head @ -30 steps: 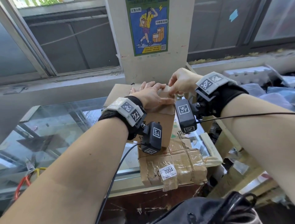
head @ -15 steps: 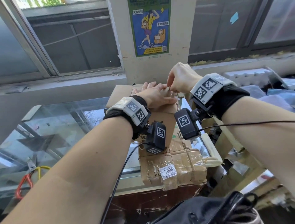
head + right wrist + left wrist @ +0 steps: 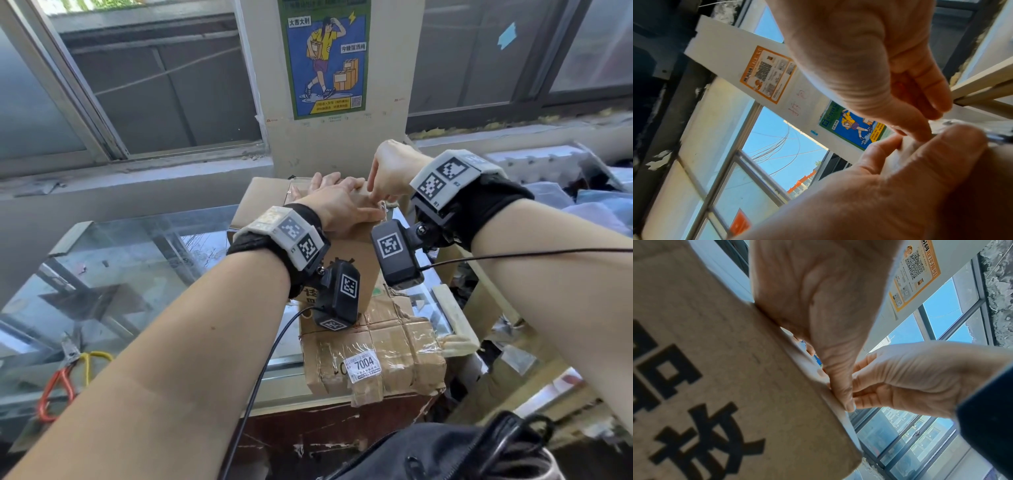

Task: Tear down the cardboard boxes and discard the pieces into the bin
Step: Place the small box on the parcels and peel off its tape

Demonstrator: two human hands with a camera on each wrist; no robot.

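Observation:
A brown cardboard box (image 3: 356, 246) with black printed characters stands on top of a taped box (image 3: 394, 346) labelled 7004. My left hand (image 3: 346, 200) lies flat on the upper box's top, fingers straight, thumb along its near edge. My right hand (image 3: 382, 195) is just right of it, its fingers curled down to the top right edge, pinching at a bit of clear tape there. In the left wrist view the left thumb (image 3: 830, 353) presses on the box's (image 3: 735, 386) edge, with the right hand (image 3: 900, 378) beside it. The right wrist view shows the right hand (image 3: 869, 65) above the left hand (image 3: 900, 186).
Both boxes sit on a glass display case (image 3: 120, 274) below a window sill. Pliers with red and yellow handles (image 3: 65, 370) lie at the case's left front. A black bag (image 3: 445, 452) is near my body. White foam pieces (image 3: 534, 164) and clutter fill the right side.
The right wrist has tipped up a little while its fingers stay at the box's top right edge. The left hand stays flat on the box.

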